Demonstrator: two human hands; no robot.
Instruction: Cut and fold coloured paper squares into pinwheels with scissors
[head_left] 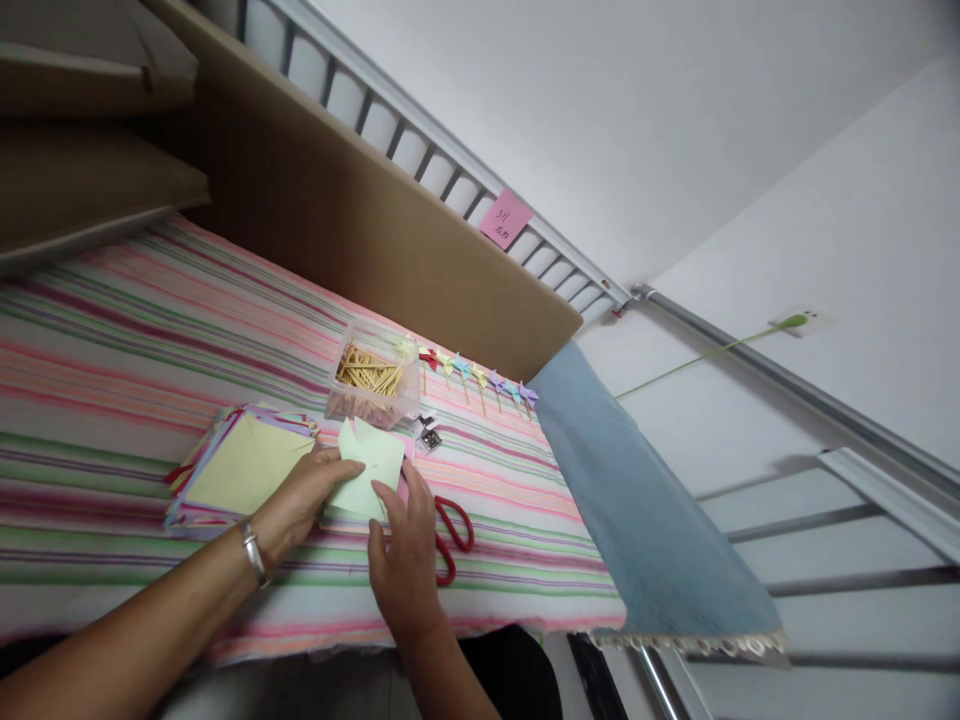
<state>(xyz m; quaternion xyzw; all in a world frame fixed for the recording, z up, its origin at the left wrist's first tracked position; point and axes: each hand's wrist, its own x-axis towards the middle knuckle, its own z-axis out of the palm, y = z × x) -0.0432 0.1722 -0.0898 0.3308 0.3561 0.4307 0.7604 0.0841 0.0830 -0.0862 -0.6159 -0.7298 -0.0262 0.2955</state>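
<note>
A pale green square of paper point(373, 462) with a cut, raised corner is held over the striped cloth. My left hand point(304, 500), with a silver bracelet at its wrist, pinches the paper's left edge between thumb and fingers. Gripping the lower right side of the same sheet is my right hand point(407, 555), some fingers partly behind it. Pink paper point(409, 450) shows behind the sheet. Red-handled scissors point(455, 540) lie just right of my right hand, their blades hidden. Left of my hands is a stack of coloured paper point(244, 465) with a yellow sheet on top.
A clear plastic box point(409, 385) holds many short wooden sticks point(367, 372). Beside it lie small dark metallic pieces point(429, 437). Several small paper pinwheels on sticks point(480, 377) line the back, before a cardboard panel point(375, 230). Striped cloth point(517, 560) covers the surface.
</note>
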